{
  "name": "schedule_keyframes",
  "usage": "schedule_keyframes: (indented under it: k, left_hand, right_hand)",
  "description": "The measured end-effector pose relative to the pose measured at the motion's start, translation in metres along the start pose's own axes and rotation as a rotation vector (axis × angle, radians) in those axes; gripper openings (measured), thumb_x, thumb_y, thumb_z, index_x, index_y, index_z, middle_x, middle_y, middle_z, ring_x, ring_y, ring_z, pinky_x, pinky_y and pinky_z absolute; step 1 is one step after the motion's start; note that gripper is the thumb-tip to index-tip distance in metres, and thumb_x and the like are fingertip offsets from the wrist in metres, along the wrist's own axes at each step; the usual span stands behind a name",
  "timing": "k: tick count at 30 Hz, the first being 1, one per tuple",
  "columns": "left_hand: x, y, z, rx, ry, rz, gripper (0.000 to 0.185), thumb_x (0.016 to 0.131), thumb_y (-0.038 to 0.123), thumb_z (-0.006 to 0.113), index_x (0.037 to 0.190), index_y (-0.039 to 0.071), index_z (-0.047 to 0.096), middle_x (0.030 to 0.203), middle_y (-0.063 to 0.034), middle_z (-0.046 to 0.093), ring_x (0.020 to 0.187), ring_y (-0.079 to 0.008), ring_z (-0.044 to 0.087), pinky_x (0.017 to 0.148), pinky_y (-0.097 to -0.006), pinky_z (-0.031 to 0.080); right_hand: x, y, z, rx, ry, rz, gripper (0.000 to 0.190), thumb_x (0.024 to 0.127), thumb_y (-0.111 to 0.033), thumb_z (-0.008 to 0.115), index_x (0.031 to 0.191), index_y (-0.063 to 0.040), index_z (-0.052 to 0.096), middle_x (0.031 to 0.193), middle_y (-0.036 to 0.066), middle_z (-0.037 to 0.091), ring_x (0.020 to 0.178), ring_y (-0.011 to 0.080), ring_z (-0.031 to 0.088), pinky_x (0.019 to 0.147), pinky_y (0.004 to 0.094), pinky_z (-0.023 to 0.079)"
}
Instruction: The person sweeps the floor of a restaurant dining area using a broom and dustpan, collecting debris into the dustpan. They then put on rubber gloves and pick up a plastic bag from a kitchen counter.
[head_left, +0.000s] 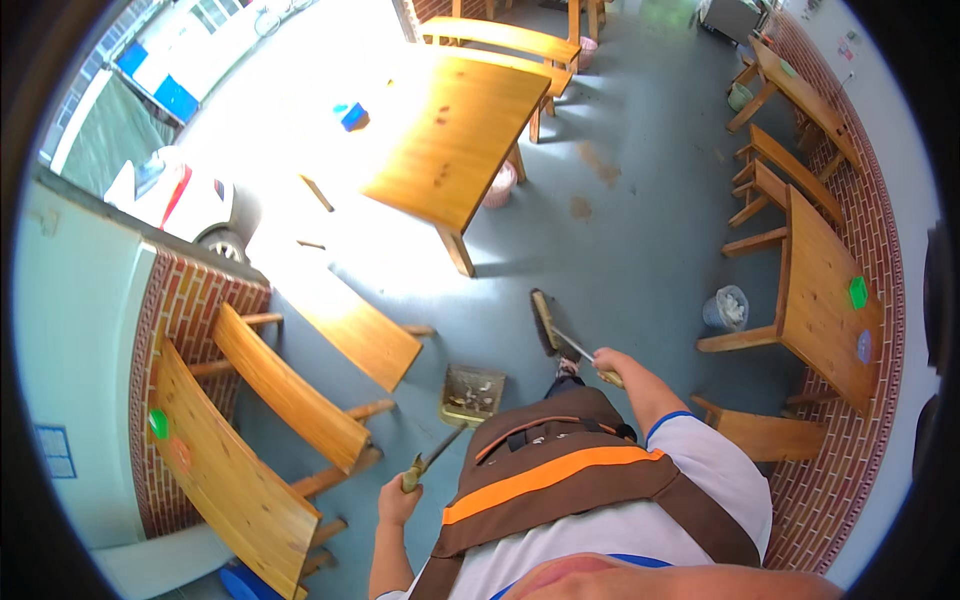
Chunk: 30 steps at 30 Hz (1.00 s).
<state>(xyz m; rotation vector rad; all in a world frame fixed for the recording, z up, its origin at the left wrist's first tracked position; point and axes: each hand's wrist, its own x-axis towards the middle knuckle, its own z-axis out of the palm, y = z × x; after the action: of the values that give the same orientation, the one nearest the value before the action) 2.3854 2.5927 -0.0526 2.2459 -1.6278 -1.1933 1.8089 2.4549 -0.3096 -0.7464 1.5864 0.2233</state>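
My left hand (399, 498) grips the handle end of a long-handled dustpan (470, 411). Its pan lies low at the floor before me and holds scraps of litter and dust. In my right hand (613, 363) is the grip of a broom (543, 322), its metal shaft slanting down to a dark-bristled head on the grey floor (645, 247). The broom head rests close to my foot (568, 367), to the right of the dustpan and apart from it. A brown apron (540, 480) with an orange band covers my front.
A large wooden table (457, 135) stands ahead in bright light. Wooden benches (360, 322) and a table (232, 480) are to the left. On the right are another table (825, 307), a bench (765, 435) and a waste bin (726, 309). Brown stains (598, 163) mark the floor.
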Motion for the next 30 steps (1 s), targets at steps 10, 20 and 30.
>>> schedule_keyframes:
  k: [10, 20, 30]
  left_hand:
    - [0.174, 0.245, 0.07, 0.017, -0.153, 0.256, 0.036, 0.079, 0.023, 0.075, 0.108, 0.001, 0.07, 0.088, -0.0177, 0.072, 0.085, -0.0318, 0.071, 0.075, -0.0398, 0.053]
    - [0.371, 0.406, 0.188, 0.087, -0.312, 0.412, 0.023, 0.084, 0.011, 0.073, 0.103, 0.001, 0.067, 0.089, -0.0069, 0.066, 0.081, -0.0172, 0.058, 0.076, -0.0338, 0.048]
    - [0.453, 0.664, 0.249, 0.033, -0.479, 0.493, 0.014, 0.087, 0.012, 0.069, 0.096, 0.003, 0.064, 0.071, -0.0002, 0.056, 0.056, -0.0093, 0.046, 0.05, -0.0273, 0.036]
  right_hand:
    - [0.014, 0.156, -0.134, 0.513, 0.228, -0.178, 0.027, 0.092, -0.009, 0.056, 0.118, -0.003, 0.057, 0.081, 0.013, 0.064, 0.058, 0.0223, 0.063, 0.052, 0.0411, 0.054]
    - [-0.11, 0.199, -0.107, 1.265, 0.368, 0.185, 0.056, 0.095, -0.015, 0.058, 0.147, -0.019, 0.039, 0.079, 0.012, 0.063, 0.059, 0.0224, 0.062, 0.052, 0.0417, 0.055]
    - [-0.063, 0.208, -0.084, 1.88, 0.474, 0.517, 0.029, 0.094, -0.007, 0.056, 0.121, 0.004, 0.053, 0.073, 0.015, 0.058, 0.055, 0.0267, 0.058, 0.048, 0.0442, 0.047]
